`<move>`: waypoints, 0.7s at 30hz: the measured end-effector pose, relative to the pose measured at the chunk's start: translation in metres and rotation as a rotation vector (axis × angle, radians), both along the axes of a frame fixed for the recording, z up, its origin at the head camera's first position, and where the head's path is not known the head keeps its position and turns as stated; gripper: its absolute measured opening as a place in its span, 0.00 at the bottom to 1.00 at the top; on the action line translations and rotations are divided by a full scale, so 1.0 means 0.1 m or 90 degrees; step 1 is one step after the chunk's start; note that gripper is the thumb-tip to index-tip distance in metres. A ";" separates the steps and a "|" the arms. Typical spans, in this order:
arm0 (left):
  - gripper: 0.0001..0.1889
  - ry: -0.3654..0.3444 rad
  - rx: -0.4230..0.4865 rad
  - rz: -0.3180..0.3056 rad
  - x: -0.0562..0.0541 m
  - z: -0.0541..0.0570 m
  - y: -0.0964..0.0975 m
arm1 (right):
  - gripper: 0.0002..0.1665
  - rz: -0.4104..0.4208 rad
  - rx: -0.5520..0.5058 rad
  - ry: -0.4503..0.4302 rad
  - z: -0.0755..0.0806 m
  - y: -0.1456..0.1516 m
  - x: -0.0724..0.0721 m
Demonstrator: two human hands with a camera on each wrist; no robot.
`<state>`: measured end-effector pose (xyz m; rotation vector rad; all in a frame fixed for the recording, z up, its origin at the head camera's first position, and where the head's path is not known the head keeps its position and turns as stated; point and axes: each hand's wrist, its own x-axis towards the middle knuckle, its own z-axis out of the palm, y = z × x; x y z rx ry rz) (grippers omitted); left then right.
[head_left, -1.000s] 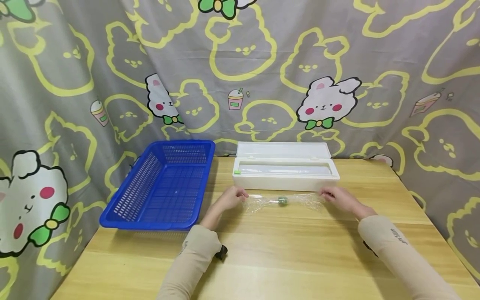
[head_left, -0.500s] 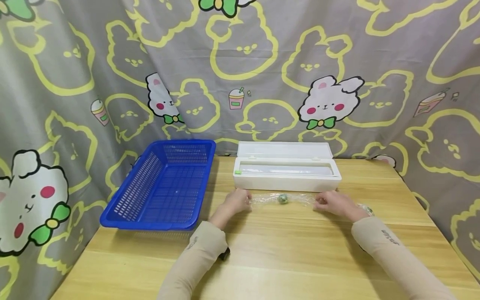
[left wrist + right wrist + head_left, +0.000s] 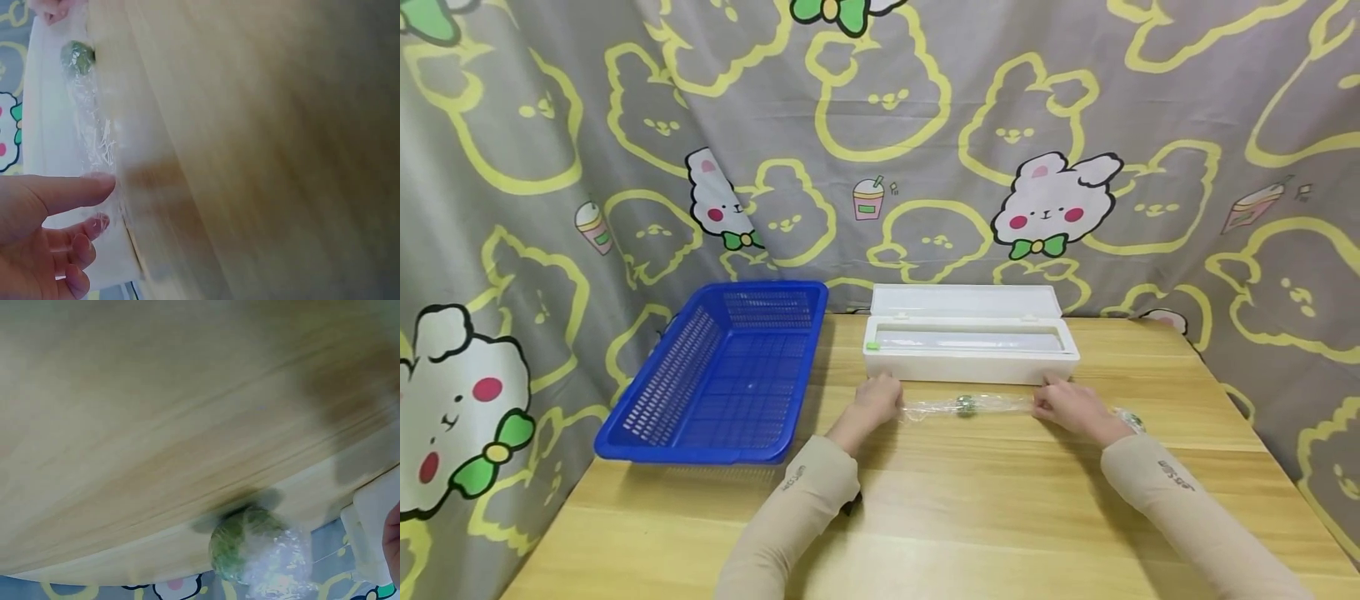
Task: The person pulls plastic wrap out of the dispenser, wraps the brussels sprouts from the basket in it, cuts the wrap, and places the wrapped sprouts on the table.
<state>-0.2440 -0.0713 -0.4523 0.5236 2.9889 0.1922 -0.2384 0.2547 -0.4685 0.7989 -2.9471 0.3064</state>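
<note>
A small round green item (image 3: 966, 406), its kind unclear, lies wrapped in clear cling film (image 3: 1000, 403) that is gathered into a narrow strip between my hands. My left hand (image 3: 877, 402) pinches the strip's left end; the left wrist view shows thumb and fingertips on the film (image 3: 94, 134). At the other end, my right hand (image 3: 1070, 408) grips the film, its fingertips partly hidden. Beside my right wrist sits a second film-wrapped green item (image 3: 1129, 419), larger in the right wrist view as a shiny round bundle (image 3: 244, 550).
Directly behind the hands stands a white cling film box (image 3: 970, 367), lid raised, with a roll inside. A blue plastic basket (image 3: 700, 455) takes up the table's left side. A patterned curtain (image 3: 925, 108) hangs behind the wooden table (image 3: 985, 517).
Both hands have come slightly closer together. The film between them has drawn in from a wider loose sheet to a thin strip. The second wrapped item has come into view by the right wrist.
</note>
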 end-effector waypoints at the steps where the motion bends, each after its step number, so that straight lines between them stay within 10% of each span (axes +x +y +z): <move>1: 0.03 0.015 0.015 -0.012 -0.05 -0.09 -0.03 | 0.12 -0.001 -0.002 -0.002 0.00 0.00 0.01; 8: 0.07 -0.073 0.083 0.052 -0.02 0.09 -0.07 | 0.16 -0.029 -0.042 -0.073 0.04 0.04 0.05; 14: 0.08 -0.031 0.102 0.070 0.05 0.22 -0.04 | 0.28 -0.039 -0.059 -0.066 0.10 0.02 0.05; 21: 0.09 -0.011 0.112 0.037 0.07 0.24 0.27 | 0.20 -0.001 -0.123 -0.026 0.16 -0.19 -0.03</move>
